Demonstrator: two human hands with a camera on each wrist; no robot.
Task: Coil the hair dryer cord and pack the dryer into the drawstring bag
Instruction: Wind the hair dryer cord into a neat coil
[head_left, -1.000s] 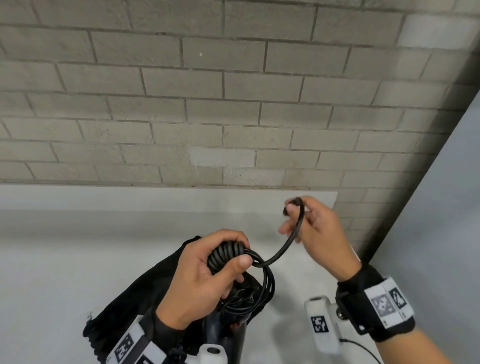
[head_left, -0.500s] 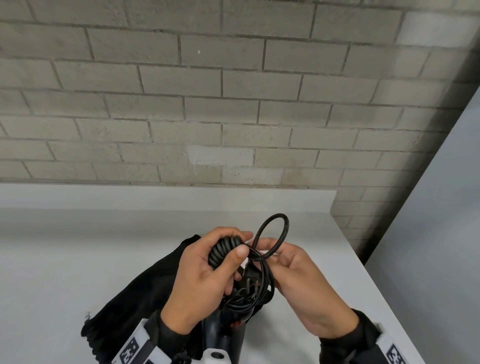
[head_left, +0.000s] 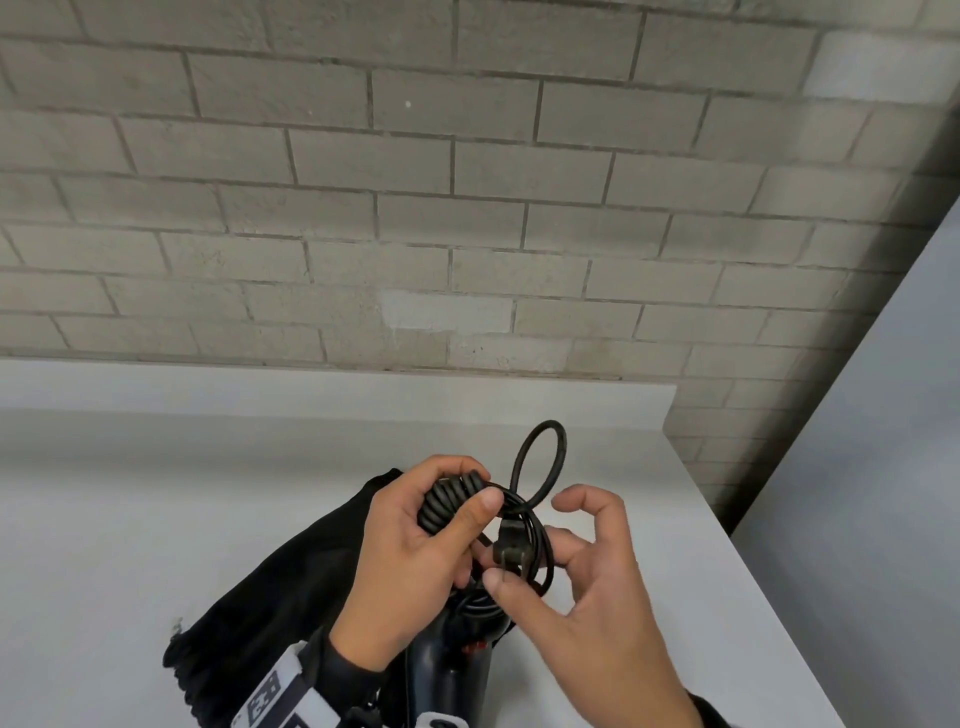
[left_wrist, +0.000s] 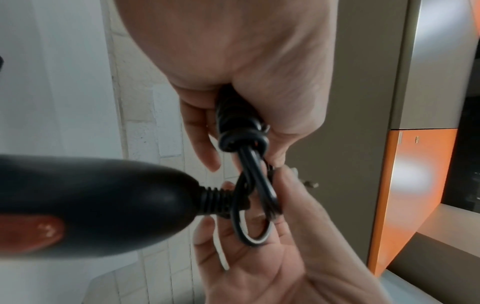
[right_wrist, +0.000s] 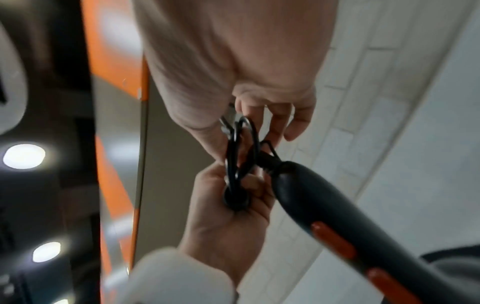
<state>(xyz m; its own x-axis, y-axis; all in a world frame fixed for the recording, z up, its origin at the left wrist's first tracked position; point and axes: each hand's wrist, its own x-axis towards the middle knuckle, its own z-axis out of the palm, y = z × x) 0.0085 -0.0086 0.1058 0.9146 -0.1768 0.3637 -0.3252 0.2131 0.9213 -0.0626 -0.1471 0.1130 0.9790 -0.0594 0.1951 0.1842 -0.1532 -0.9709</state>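
Dryer (head_left: 449, 670) body cut off, hands (head_left: 410, 561) hiding cord (head_left: 452, 501)

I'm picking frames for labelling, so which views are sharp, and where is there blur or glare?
Head view: sharp on the black coiled cord, evenly lit, brick lines bowed by the wide lens. Left wrist view: the black hair dryer handle looms soft and close. Right wrist view: blurred throughout, with glaring round ceiling lights.
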